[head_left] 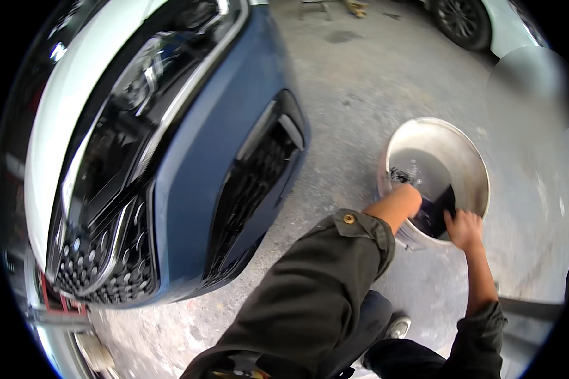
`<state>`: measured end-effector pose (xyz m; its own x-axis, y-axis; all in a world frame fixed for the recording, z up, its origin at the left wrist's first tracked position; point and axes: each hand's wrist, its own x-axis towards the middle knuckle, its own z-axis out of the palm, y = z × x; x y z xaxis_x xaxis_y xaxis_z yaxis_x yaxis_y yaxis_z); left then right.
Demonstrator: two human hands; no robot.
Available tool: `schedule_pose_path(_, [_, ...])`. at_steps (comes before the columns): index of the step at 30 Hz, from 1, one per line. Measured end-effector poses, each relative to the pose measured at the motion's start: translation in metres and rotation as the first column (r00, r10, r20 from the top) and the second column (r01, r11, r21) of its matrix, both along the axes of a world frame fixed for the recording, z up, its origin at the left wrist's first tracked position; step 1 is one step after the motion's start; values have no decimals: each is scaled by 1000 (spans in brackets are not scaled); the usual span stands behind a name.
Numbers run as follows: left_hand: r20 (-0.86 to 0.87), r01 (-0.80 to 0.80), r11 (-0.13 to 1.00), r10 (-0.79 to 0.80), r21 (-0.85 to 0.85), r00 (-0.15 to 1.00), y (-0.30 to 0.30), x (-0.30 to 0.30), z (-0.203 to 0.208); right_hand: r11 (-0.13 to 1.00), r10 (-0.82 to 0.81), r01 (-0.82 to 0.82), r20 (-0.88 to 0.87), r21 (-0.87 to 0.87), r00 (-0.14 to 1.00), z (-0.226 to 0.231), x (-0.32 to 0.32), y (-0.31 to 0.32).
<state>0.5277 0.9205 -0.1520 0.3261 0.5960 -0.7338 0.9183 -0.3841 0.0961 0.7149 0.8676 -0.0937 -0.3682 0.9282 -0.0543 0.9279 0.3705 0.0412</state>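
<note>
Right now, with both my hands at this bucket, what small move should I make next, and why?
I'd probably lift the dark item slightly and let it drip inside the bucket. It seems to reach into the greyish water; your left hand is inside and your right hand is by its upper end, near the rim.

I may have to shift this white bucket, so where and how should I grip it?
Probably by the rim, at two opposite points, left and right, coming from above and hooking over the edge. The bucket stands upright with its round mouth facing up, so much of the rim lies bare; opposite grips should help keep the liquid level.
</note>
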Motion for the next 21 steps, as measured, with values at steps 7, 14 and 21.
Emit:
schedule_pose_path(7, [403,-242,838,28,490,915,-12,-21,41,966,234,-248,-169,-70,958,12,1,13])
schedule_pose_path(14, [393,-377,332,20,865,919,-109,-125,122,844,440,-518,-376,-137,816,6,8,23])
schedule_pose_path(21, [151,-306,162,603,938,783,-306,-190,137,780,424,-611,-605,-135,674,5,17,23])
